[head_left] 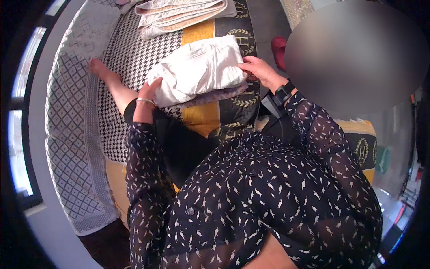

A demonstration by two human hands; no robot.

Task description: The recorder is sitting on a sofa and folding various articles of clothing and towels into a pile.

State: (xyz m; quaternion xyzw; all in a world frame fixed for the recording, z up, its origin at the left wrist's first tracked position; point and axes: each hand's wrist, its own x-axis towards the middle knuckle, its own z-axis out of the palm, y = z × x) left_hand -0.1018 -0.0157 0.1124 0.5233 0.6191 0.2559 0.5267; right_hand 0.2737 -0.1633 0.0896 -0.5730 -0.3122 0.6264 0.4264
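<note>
A white folded cloth [199, 67], perhaps a garment, lies in front of me with soft creases across its top. Beneath it shows the edge of a greyish-purple folded cloth [219, 95]. My left hand [148, 92], with a bracelet at the wrist, is closed on the white cloth's near left edge, thumb on top. At the right edge, my right hand [262, 71] pinches the same cloth between thumb and fingers. A dark watch [283, 93] sits on my right wrist.
The seat cover [130, 49] is black, white and yellow. A stack of folded quilted covers [181, 15] lies at the far end. A patterned white cover [67, 116] drapes the backrest at left. My bare foot [98, 68] rests beside it. A red shoe [278, 51] is on the floor.
</note>
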